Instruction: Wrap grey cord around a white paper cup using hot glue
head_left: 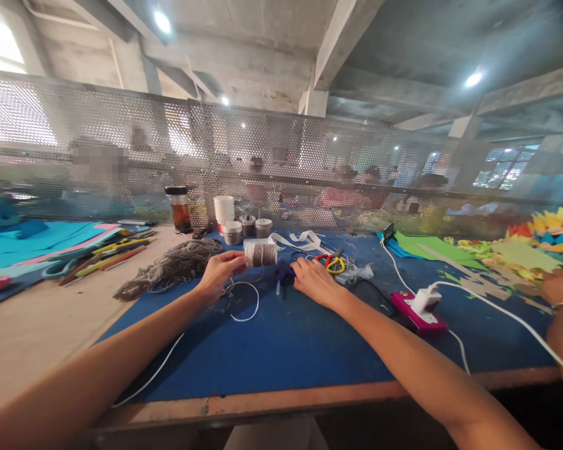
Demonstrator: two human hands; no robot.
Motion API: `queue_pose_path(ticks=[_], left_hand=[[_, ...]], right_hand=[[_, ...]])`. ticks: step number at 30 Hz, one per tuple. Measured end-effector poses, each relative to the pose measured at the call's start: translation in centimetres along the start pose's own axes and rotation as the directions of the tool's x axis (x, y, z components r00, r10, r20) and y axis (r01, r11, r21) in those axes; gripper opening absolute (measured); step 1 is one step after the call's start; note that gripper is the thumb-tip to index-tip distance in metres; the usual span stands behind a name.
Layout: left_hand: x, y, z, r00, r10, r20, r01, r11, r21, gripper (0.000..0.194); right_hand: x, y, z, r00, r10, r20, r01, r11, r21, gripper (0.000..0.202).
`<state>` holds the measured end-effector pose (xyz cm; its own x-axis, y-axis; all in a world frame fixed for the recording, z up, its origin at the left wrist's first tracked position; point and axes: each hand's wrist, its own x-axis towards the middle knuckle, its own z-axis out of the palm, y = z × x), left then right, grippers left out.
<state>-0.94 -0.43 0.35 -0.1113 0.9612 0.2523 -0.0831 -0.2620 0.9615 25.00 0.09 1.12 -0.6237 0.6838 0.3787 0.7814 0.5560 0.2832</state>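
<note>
My left hand (222,272) pinches a paper cup (261,254) wrapped in grey-brown cord, tipped on its side above the blue mat (281,350). To its right, my right hand (315,279) reaches forward with curled fingers at a small dark object (284,272), whose kind I cannot make out. A loose bundle of grey cord (173,265) lies left of my left hand. Just beyond my right hand are scissors (336,265) with yellow and red handles. A thin white cord (257,306) loops on the mat below the cup.
Stacked white cups (224,208), small cord-wrapped cups (263,227) and a jar of dark liquid (178,209) stand by the perforated screen (281,181). At right are a pink power strip (417,312) with a white plug, cables, green paper (431,249) and another person's hand (560,294).
</note>
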Motion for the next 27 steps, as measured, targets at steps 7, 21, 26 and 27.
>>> queue_pose_path(ticks=[7,21,26,27], left_hand=[[0.3,0.0,-0.3,0.996,0.004,-0.092,-0.013,0.995,-0.098,0.026],[-0.4,0.2,0.3,0.998,-0.069,0.006,0.069,0.984,-0.163,0.027],[-0.7,0.3,0.6,0.995,-0.094,0.032,0.098,0.982,-0.16,0.026],[-0.7,0.3,0.7,0.995,-0.096,0.039,0.101,0.982,-0.158,0.027]], right_hand=[[0.5,1.0,0.0,0.952,0.214,-0.218,-0.198,0.976,0.09,0.026],[1.7,1.9,-0.1,0.753,0.619,-0.223,-0.154,0.496,0.855,0.028],[2.1,0.8,-0.2,0.797,0.602,-0.051,-0.051,0.15,0.987,0.028],[2.1,0.7,-0.1,0.804,0.595,-0.012,-0.054,0.093,0.994,0.025]])
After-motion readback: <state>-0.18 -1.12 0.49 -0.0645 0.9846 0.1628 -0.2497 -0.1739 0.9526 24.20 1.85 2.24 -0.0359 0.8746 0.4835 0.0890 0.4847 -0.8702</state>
